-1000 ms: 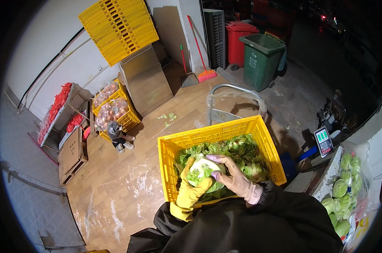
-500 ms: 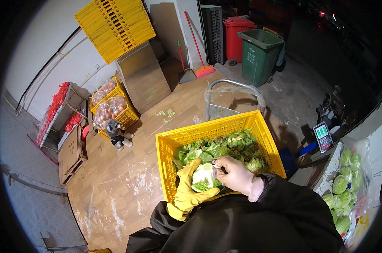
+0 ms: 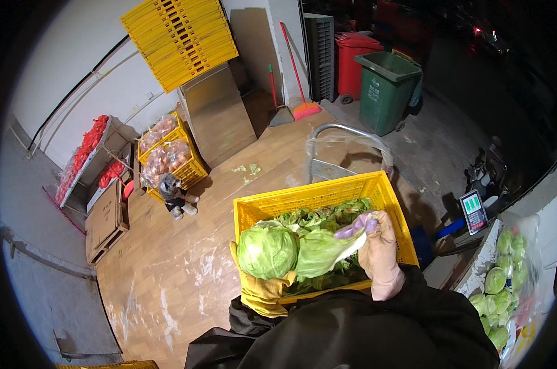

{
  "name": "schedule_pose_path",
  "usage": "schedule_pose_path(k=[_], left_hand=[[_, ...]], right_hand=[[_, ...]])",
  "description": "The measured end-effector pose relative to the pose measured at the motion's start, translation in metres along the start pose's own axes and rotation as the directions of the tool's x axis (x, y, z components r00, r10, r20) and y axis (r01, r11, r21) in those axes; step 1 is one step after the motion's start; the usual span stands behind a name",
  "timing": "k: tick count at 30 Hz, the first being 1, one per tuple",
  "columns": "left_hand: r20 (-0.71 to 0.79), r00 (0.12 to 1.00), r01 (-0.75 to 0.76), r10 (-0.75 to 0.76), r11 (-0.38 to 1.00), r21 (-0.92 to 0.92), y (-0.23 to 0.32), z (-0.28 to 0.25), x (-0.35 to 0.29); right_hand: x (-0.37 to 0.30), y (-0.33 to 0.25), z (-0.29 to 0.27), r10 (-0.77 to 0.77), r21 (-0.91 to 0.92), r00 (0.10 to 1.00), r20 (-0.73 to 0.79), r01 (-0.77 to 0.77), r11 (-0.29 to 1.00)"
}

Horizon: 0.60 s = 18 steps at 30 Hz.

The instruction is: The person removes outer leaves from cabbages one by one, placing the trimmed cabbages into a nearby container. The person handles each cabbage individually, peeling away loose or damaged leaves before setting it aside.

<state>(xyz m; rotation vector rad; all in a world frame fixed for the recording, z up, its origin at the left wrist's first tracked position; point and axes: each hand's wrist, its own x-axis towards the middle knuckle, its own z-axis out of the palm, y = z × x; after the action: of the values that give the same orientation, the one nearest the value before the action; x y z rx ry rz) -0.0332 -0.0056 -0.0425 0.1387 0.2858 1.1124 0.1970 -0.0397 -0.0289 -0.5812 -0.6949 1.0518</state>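
My left hand (image 3: 263, 294), in a yellow rubber glove, cups a round pale-green iceberg lettuce (image 3: 266, 249) from below and the left side. With my right hand (image 3: 380, 255), in a pale pink glove with purplish fingertips, I pinch a large loose lettuce leaf (image 3: 318, 251); whether it is still joined to the head I cannot tell. Both hands are over the near part of a yellow plastic crate (image 3: 309, 194). Loose green leaves (image 3: 349, 212), some browned, lie inside the crate.
A metal trolley handle (image 3: 352, 130) rises behind the crate. On the right stand a scale display (image 3: 474, 212) and bagged lettuces (image 3: 495, 280). A small dog (image 3: 175, 195) sits at left by yellow crates of bagged onion-like produce (image 3: 171, 158). Bins (image 3: 386, 92) stand farther back.
The lettuce has come up and left out of the crate, turned with its rounded side showing. My right hand has moved right and up, drawing a leaf away from the head.
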Motion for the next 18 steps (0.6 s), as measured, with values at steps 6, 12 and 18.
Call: schedule_pose_path(k=[6, 12, 18], left_hand=[[0.099, 0.995, -0.046, 0.011, 0.933, 0.358, -0.004, 0.022, 0.001], [0.102, 0.995, -0.084, -0.007, 0.501, 0.861, -0.007, 0.007, 0.013], [0.012, 0.955, 0.289, -0.298, 0.935, 0.207, -0.027, -0.016, 0.041]], right_hand=[[0.018, 0.048, -0.081, 0.468, -0.619, 0.883, -0.048, -0.394, 0.679], [0.004, 0.03, -0.083, 0.602, -0.924, 0.778, -0.182, 0.074, -0.376], [0.008, -0.008, -0.002, 0.232, -0.809, 0.785, 0.574, 0.501, 0.307]])
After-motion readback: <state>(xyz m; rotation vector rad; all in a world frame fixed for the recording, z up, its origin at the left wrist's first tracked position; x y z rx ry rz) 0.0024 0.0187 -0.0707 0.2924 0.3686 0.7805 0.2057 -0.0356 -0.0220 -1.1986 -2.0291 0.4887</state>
